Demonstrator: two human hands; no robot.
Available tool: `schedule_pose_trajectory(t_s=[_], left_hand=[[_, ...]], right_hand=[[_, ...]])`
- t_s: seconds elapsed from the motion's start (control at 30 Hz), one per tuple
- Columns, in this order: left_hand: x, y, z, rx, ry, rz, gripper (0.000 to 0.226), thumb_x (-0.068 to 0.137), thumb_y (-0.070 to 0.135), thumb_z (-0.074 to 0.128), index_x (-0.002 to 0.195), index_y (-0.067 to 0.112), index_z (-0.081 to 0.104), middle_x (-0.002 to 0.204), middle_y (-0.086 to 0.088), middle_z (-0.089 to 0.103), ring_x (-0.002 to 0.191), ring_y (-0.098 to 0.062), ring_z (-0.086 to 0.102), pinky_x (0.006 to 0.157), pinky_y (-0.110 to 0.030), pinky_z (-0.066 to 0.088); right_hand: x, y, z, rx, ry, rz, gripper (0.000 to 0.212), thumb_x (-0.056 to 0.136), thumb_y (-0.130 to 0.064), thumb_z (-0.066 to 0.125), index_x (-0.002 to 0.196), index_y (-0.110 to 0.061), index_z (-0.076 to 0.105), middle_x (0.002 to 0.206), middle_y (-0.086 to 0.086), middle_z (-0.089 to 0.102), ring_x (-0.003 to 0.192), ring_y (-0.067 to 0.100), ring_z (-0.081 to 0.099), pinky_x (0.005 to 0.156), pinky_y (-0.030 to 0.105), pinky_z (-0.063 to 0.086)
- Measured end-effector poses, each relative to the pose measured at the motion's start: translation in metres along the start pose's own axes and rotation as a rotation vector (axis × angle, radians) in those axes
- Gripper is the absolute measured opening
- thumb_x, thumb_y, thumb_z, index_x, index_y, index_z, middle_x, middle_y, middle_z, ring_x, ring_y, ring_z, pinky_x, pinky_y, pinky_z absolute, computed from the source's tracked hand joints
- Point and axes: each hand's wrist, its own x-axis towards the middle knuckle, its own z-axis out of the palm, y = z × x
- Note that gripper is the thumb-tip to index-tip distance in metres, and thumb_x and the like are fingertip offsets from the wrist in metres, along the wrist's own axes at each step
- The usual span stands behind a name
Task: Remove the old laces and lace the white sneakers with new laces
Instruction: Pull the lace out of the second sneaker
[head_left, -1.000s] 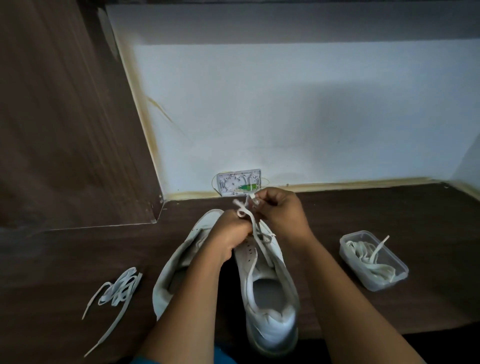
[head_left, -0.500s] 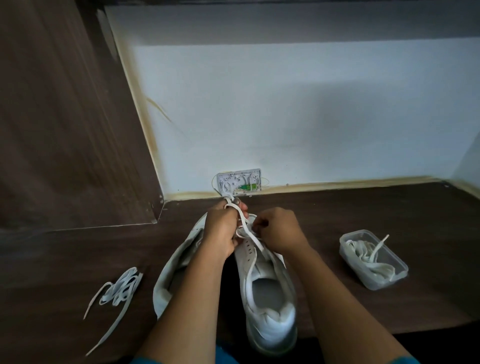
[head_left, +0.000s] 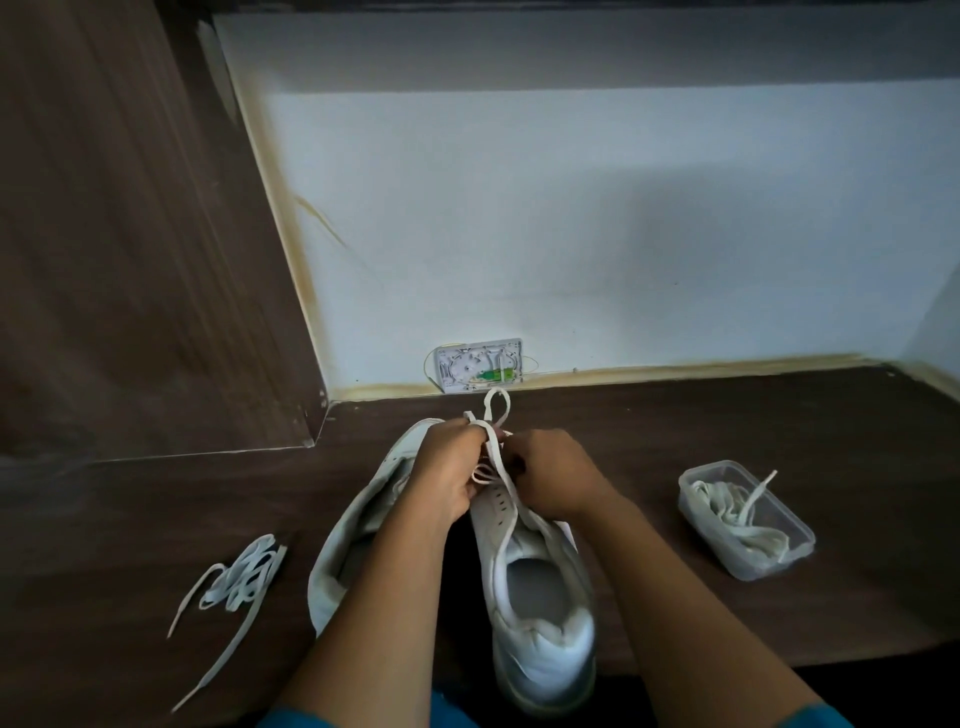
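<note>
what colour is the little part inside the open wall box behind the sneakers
Green; the part sits in the white wall box, head view.

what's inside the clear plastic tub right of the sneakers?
A bundle of flat white laces fills the clear rectangular plastic tub, one end poking up past the rim. How many laces, or anything beneath them, can't be seen.
</note>
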Motion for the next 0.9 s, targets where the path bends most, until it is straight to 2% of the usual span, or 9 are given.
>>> schedule_pose_trajectory(t_s=[0.13,0.27,0.33,0.4,0.47,0.53,0.63,0.73,0.9], left_hand=[[0.001,-0.002,0.003,0.070,0.011,0.047,0.026,0.078,-0.005,0.052,0.059,0.012,0.057,0.058,-0.009,0.052,0.053,-0.021,0.047,0.054,-0.027,0.036],[0.000,-0.002,0.001,0.334,-0.007,0.148,0.005,0.059,0.011,0.052,0.056,0.015,0.054,0.057,-0.008,0.047,0.060,-0.021,0.042,0.058,-0.034,0.032],[-0.001,-0.003,-0.002,0.483,-0.019,0.209,0.008,0.072,0.015,0.056,0.064,0.015,0.055,0.060,-0.007,0.046,0.059,-0.019,0.040,0.056,-0.031,0.029],[0.003,-0.003,-0.003,0.444,0.038,0.245,0.020,0.085,0.011,0.052,0.066,0.014,0.059,0.060,-0.006,0.053,0.055,-0.019,0.042,0.055,-0.027,0.029],[0.006,-0.001,-0.004,0.269,0.059,0.204,0.027,0.088,0.005,0.045,0.067,0.011,0.060,0.059,-0.006,0.061,0.057,-0.021,0.054,0.053,-0.024,0.036],[0.008,-0.002,-0.001,0.212,0.013,0.193,0.027,0.088,0.004,0.043,0.067,0.009,0.060,0.058,-0.008,0.060,0.064,-0.025,0.058,0.061,-0.031,0.043],[0.003,-0.004,0.002,0.572,-0.036,0.339,0.020,0.085,0.005,0.044,0.070,0.007,0.058,0.062,-0.006,0.054,0.062,-0.020,0.048,0.061,-0.030,0.036],[-0.001,-0.007,0.004,0.945,-0.048,0.474,0.026,0.085,0.008,0.047,0.060,0.013,0.044,0.061,-0.003,0.048,0.063,-0.020,0.046,0.054,-0.030,0.028],[-0.004,-0.006,0.002,1.119,-0.010,0.504,0.028,0.090,0.017,0.049,0.062,0.015,0.046,0.084,-0.014,0.065,0.083,-0.028,0.060,0.061,-0.029,0.036]], right_hand=[[0.000,-0.006,-0.001,-0.033,-0.005,0.020,0.020,0.088,-0.016,0.049,0.095,-0.006,0.064,0.098,0.016,0.066,0.093,0.036,0.059,0.064,0.027,0.030],[0.005,-0.013,-0.001,-0.023,0.001,0.153,0.023,0.085,-0.027,0.055,0.094,-0.008,0.065,0.098,0.013,0.065,0.094,0.031,0.062,0.068,0.027,0.039],[0.006,-0.008,-0.002,0.008,-0.077,0.188,0.021,0.082,-0.030,0.056,0.089,-0.012,0.064,0.097,0.011,0.066,0.095,0.029,0.063,0.069,0.025,0.040],[0.007,-0.001,-0.006,0.038,-0.130,0.232,0.016,0.078,-0.027,0.058,0.080,-0.013,0.064,0.082,0.007,0.063,0.084,0.025,0.061,0.064,0.022,0.041],[0.007,0.004,-0.012,0.100,-0.150,0.305,0.012,0.073,-0.022,0.063,0.074,-0.011,0.066,0.067,0.002,0.057,0.072,0.021,0.057,0.054,0.021,0.038],[0.007,0.007,-0.015,0.167,-0.155,0.351,0.015,0.070,-0.023,0.066,0.076,-0.010,0.070,0.068,0.002,0.063,0.068,0.019,0.060,0.055,0.021,0.044],[0.006,0.009,-0.016,0.204,-0.154,0.386,0.021,0.071,-0.022,0.061,0.085,-0.012,0.074,0.070,0.005,0.068,0.058,0.016,0.063,0.064,0.025,0.055],[0.008,0.009,-0.012,0.183,-0.102,0.426,0.023,0.070,-0.019,0.058,0.088,-0.012,0.071,0.078,0.008,0.068,0.078,0.025,0.068,0.073,0.030,0.057],[0.010,0.001,-0.007,0.033,-0.042,0.392,0.019,0.078,-0.019,0.058,0.093,-0.012,0.069,0.096,0.010,0.069,0.092,0.027,0.064,0.071,0.028,0.046]])
